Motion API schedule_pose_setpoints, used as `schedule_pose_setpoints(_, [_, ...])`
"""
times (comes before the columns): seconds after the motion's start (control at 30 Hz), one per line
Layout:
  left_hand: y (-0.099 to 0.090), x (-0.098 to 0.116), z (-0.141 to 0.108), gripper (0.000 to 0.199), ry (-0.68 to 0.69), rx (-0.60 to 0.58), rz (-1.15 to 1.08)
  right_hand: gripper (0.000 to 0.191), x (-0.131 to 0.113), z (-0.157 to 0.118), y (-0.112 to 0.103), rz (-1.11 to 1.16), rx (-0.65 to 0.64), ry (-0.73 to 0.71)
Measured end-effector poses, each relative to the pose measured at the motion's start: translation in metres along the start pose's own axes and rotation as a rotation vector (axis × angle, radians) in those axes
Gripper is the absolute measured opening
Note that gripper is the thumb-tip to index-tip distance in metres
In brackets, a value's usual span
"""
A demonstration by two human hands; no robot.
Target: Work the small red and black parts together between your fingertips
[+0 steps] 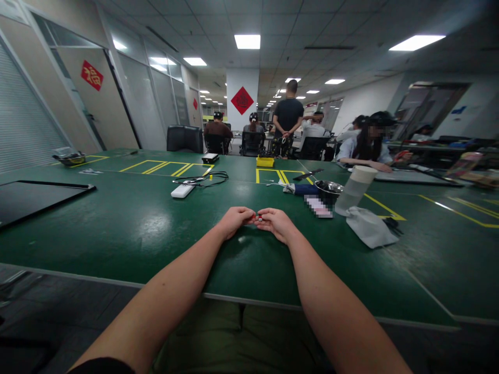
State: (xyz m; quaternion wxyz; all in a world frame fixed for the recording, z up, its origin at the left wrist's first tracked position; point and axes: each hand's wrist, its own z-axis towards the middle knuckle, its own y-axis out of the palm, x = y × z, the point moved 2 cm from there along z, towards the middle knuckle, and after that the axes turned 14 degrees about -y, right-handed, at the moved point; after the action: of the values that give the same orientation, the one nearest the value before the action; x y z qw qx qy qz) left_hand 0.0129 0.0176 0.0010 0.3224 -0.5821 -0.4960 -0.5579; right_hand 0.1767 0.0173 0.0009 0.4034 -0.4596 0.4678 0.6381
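Observation:
My left hand [236, 220] and my right hand [276, 223] meet just above the green table [128, 228], fingertips nearly touching. A tiny red-and-white piece [260, 218] with a dark part sits in the closed fingers of my right hand. Between the thumb and fingers of my left hand a bit of red shows; it is too small to name, and the fingers partly hide it. Whether the two red bits are joined, I cannot tell.
Ahead lie a white power bank [183, 190] with black cables and a yellow tray [265, 161]. To the right are a metal bowl [329, 188], a translucent bottle [354, 191] and a grey pouch [370, 227]. A black panel [39, 200] lies left. A person [368, 145] sits at right.

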Motion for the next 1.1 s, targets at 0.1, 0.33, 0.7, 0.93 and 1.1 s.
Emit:
schedule_pose_setpoints(0.1, [0.0006, 0.0009, -0.0006, 0.020, -0.004, -0.001, -0.017, 0.016, -0.0015, -0.0014, 0.0006, 0.005, 0.005, 0.000])
schedule_pose_setpoints(0.33, [-0.0004, -0.0014, -0.0003, 0.016, 0.071, 0.007, 0.108, 0.020, -0.0025, -0.0032, 0.0010, -0.041, -0.002, -0.008])
schedule_pose_setpoints(0.7, [-0.0012, 0.0014, 0.0015, 0.017, 0.034, 0.018, -0.014, 0.022, -0.0022, 0.0004, 0.0010, 0.061, -0.010, -0.050])
schedule_pose_setpoints(0.93, [-0.0022, 0.0007, 0.0029, 0.029, -0.012, 0.007, -0.086, 0.041, -0.0018, 0.0024, -0.0004, 0.121, 0.012, 0.003])
schedule_pose_setpoints(1.1, [-0.0021, 0.0010, 0.0028, 0.028, -0.023, -0.019, -0.107, 0.042, -0.0048, 0.0005, 0.0015, 0.124, 0.008, 0.008])
